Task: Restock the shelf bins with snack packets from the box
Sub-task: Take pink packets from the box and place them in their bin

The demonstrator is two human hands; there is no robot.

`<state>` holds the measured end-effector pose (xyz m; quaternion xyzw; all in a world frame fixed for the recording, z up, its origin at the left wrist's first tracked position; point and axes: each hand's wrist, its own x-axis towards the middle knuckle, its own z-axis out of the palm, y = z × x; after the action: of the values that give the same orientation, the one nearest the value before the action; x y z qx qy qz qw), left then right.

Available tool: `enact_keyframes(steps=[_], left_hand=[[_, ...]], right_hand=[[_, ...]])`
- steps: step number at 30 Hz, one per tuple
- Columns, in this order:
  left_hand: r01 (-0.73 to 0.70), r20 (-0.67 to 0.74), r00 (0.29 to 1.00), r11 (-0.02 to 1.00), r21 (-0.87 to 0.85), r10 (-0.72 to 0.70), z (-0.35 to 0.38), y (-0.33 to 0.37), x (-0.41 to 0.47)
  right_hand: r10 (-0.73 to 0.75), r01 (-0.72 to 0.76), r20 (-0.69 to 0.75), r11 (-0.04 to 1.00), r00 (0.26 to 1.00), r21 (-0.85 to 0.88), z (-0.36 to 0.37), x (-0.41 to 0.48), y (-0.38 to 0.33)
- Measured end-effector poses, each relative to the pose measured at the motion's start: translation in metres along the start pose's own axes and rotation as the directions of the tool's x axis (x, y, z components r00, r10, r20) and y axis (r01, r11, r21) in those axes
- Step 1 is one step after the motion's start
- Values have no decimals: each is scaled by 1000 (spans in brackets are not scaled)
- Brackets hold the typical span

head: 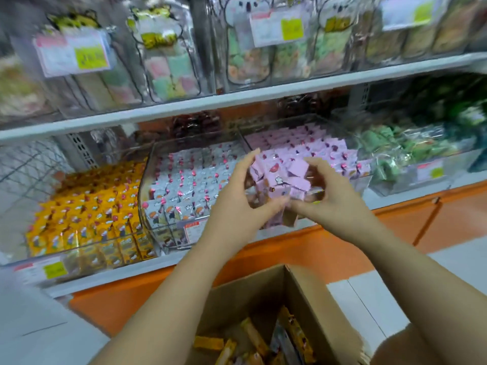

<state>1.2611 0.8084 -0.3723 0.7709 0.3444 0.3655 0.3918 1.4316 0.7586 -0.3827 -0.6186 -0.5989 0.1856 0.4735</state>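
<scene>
A bunch of pink snack packets (279,179) is held between my two hands in front of the middle shelf. My left hand (241,200) grips the bunch from the left with curled fingers. My right hand (330,197) grips it from the right. Behind them sits a clear bin of pink packets (316,146). To its left stands a clear bin of white and pink packets (184,180). Further left lie rows of yellow packets (89,206). The open cardboard box (253,293) is at the bottom, with orange and yellow packets (263,341) inside.
A bin of green packets (411,151) stands at the right of the same shelf. The upper shelf (237,98) carries clear bags of pastel sweets with price tags. An orange base panel (303,251) runs below the shelf. A pale tiled floor lies around the box.
</scene>
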Motion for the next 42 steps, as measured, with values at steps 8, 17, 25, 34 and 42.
enact_keyframes(steps=[8, 17, 25, 34, 42], left_hand=[[-129, -34, 991, 991, -47, 128, 37, 21, 67], [-121, -60, 990, 983, 140, 131, 60, 3, 120], [-83, 6, 996, 950, 302, 85, 59, -15, 143], [-36, -152, 984, 944, 328, 90, 57, -20, 157], [-190, 6, 981, 944, 269, 196, 37, 5, 143]], right_hand=[[-6, 77, -374, 981, 927, 176, -24, 40, 21], [-157, 73, -294, 958, 943, -277, -31, 94, 67], [-90, -62, -247, 836, 965, -546, -26, 118, 95], [37, -3, -164, 979, 986, 206, -38, 115, 44], [-16, 54, -204, 983, 979, 177, -55, 109, 40]])
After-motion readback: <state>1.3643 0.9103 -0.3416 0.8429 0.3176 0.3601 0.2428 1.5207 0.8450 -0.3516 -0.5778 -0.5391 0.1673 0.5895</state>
